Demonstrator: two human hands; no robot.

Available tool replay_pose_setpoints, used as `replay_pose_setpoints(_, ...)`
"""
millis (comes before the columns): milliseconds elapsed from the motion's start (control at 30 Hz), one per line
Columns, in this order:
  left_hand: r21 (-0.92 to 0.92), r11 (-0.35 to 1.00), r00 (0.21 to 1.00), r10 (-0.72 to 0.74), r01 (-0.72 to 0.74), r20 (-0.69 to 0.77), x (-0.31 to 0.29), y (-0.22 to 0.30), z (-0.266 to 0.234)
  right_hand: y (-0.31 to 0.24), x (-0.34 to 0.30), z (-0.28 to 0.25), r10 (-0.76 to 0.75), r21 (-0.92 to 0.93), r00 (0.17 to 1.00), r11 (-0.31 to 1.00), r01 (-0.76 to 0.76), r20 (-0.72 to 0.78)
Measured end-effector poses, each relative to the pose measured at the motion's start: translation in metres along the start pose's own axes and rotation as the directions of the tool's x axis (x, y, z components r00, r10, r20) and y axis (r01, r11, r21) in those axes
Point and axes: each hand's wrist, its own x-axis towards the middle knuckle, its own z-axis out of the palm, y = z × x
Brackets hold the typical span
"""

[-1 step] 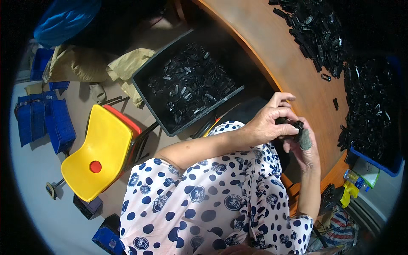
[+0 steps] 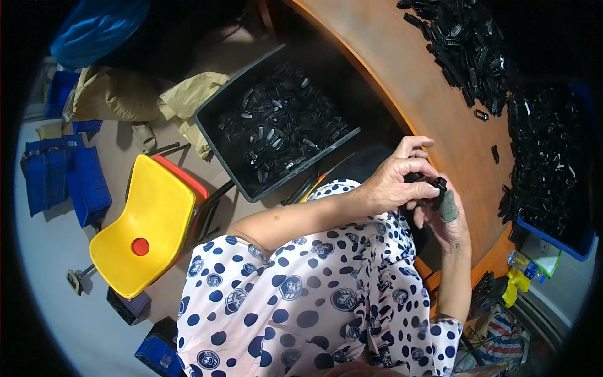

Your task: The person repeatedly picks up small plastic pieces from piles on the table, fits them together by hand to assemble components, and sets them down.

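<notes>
My left hand (image 2: 397,182) reaches across from the left, its thumb and fingers pinched on small black plastic parts (image 2: 440,185). Facing it, my right hand (image 2: 451,227) has its fingers curled round the same parts from the other side. A grey-green cover (image 2: 448,207) wraps one finger of the right hand. Both hands meet at the curved edge of the wooden table (image 2: 461,138). The fingers hide most of what they hold, so I cannot tell its full shape. Two loose black pieces lie on the table beyond, one of them a small piece (image 2: 495,154).
A large black bin (image 2: 308,164) holding many black parts stands left of the table. More black parts (image 2: 471,53) are heaped on the tabletop, beside a filled blue crate (image 2: 556,240) at right. A yellow chair (image 2: 160,217) and blue bins (image 2: 88,185) stand at left.
My right hand has shifted very slightly, and the black part between the fingers sits at a slightly different angle. Otherwise the scene looks the same.
</notes>
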Motion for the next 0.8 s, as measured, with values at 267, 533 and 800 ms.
replay_pose_setpoints(267, -0.102, 0.992, 0.979, -0.090, 0.072, -0.183, -0.014, -0.003, -0.016, 0.019, 0.030, 0.026, -0.182, 0.077, 0.977, 0.982, 0.175, 0.111)
replay_pose_setpoints(533, -0.007, 0.972, 0.949, -0.231, 0.235, -0.212, -0.010, -0.004, -0.038, 0.007, 0.049, 0.017, -0.060, -0.113, 0.987, 0.991, 0.077, 0.147)
replay_pose_setpoints(800, 0.962, 0.145, 0.963, 0.175, -0.232, 0.206, 0.090, 0.020, -0.028, -0.044, 0.023, -0.137, -0.604, -0.784, 0.660, 0.620, 0.035, -0.448)
